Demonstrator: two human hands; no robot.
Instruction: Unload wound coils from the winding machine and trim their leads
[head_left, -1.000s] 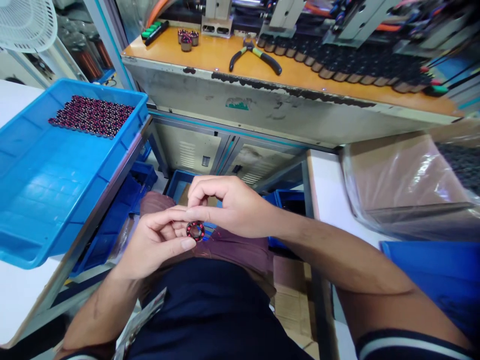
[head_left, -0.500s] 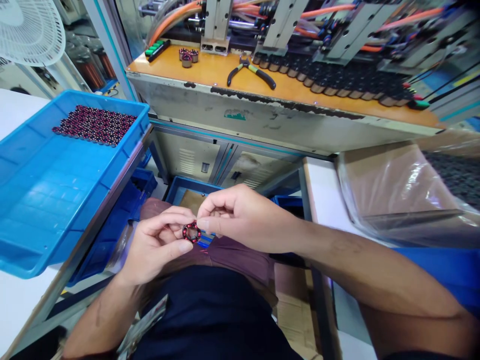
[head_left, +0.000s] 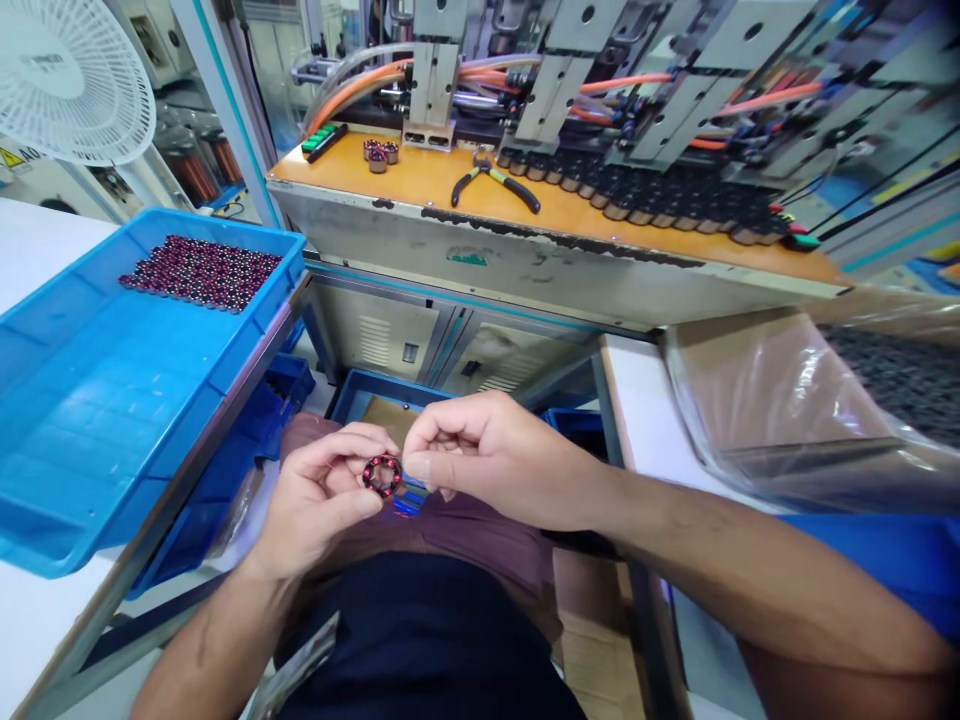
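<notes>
Above my lap, my left hand (head_left: 319,490) grips a small ring-shaped motor stator (head_left: 382,476), black with red windings, between thumb and fingers. Its open centre faces up toward me. Just right of it, my right hand (head_left: 480,455) is closed with thumb and fingertips pinched together. What the right fingers hold, if anything, is too small to make out. Many similar stators (head_left: 202,272) stand packed in the far end of a blue tray (head_left: 97,370) on my left.
Ahead, an orange machine bench (head_left: 420,185) carries pliers (head_left: 491,185), a few stators (head_left: 379,155) and rows of black-topped parts (head_left: 652,200) beneath metal fixtures. A plastic-lined carton (head_left: 750,400) sits on the right. A white fan (head_left: 75,80) stands at the back left.
My right hand has moved slightly away from the stator, leaving a small gap at its right side. The left hand still holds the stator. The whole view has shifted a little.
</notes>
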